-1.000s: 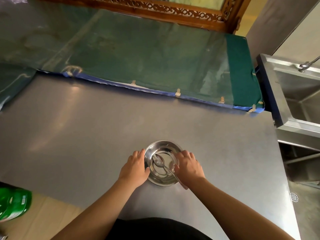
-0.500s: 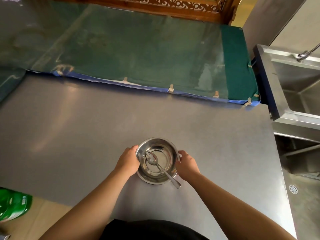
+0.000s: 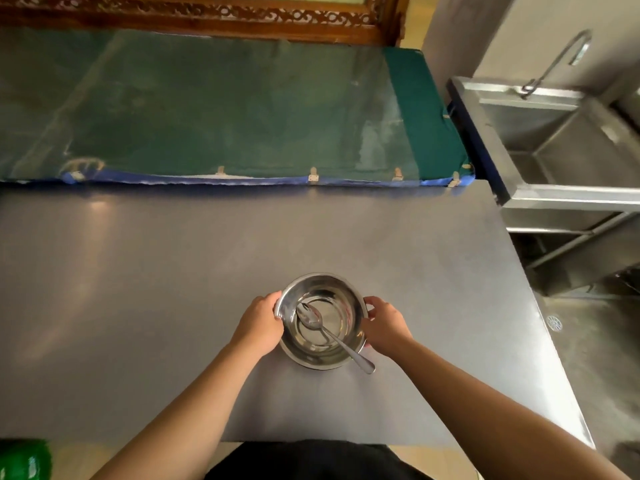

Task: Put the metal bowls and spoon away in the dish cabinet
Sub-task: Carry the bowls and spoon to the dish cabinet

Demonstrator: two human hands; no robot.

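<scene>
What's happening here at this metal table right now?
A person stands at a steel table with a metal bowl held between both hands: the left hand grips its left rim, the right hand its right rim. A spoon lies inside the bowl, handle sticking out over the near edge. A steel sink stands to the right. No dish cabinet is in view, so nothing is put away yet.

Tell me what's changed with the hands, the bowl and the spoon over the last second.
The right hand let go of the spoon and moved out to the right side of the metal bowl. The left hand shifted its grip to the bowl's left rim, so both hands now hold the bowl by its sides. The spoon stays inside, handle resting over the near rim. Whether the bowl is lifted off the steel table is unclear.
</scene>
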